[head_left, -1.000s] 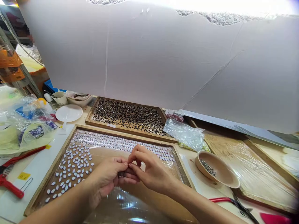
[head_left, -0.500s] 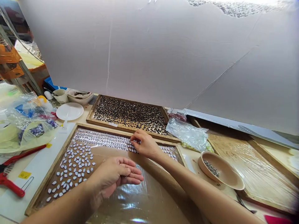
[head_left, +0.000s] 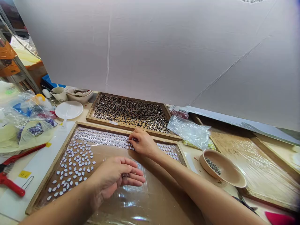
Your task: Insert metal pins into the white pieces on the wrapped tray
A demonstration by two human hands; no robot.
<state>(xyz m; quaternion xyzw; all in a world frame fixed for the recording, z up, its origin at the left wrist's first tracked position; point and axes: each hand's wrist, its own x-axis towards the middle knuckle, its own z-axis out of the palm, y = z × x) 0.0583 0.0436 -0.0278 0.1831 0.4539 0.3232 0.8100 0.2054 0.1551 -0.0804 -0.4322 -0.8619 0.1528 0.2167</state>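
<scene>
My left hand is held palm up over the framed tray, fingers stretched out. A few tiny dark metallic bits show on its palm near the thumb. At the back rows of small round-centred pieces, my right hand pinches with thumb and forefinger low against the surface. Whatever is between those fingertips is too small to make out. The wooden-framed tray has a brown, film-covered base. White leaf-shaped pieces lie scattered over its left part.
Behind stands another wooden frame full of dark small pieces. To the right are an oval bowl with tiny metal bits, a plastic bag and a film-covered board. Red-handled pliers and a white plate are on the left.
My right hand shifts very slightly along the row, still pinching. Small dark bits are now visible on my left palm, which stays turned up. The view tilts a little.
</scene>
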